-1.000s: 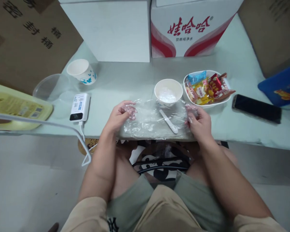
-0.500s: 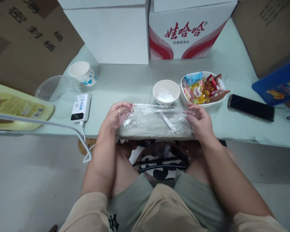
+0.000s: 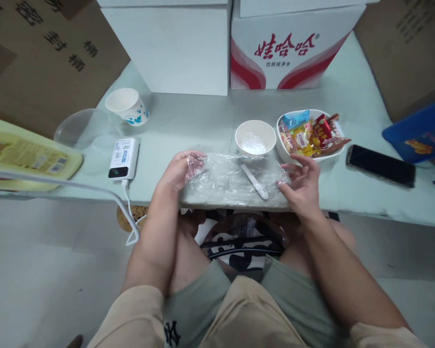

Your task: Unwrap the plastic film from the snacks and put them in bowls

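Observation:
A sheet of clear plastic film [image 3: 221,176] is stretched over the table's front edge, crinkled and shiny. My left hand [image 3: 183,169] pinches its left end. At the other end, my right hand [image 3: 301,186] has its thumb and fingers apart, with the fingertips beside or touching the film's edge. A slim white tool [image 3: 254,181], its kind unclear, shows in the film's area; whether it lies under or on it I cannot tell. Just behind stands a paper cup [image 3: 255,128] with whitish, crumpled-looking contents. To its right, a white bowl [image 3: 281,151] holds several wrapped snacks [image 3: 308,135].
At left are another paper cup [image 3: 128,104], a clear plastic lid [image 3: 83,128], a white power bank [image 3: 123,157] with a cable and a yellow bottle [image 3: 29,159]. A phone [image 3: 380,166] and a blue package [image 3: 420,133] lie right. Boxes [image 3: 293,53] line the back.
The film has dropped flatter toward the table. My right hand's fingers have spread apart, while my left hand keeps its pinch. The view has shifted slightly.

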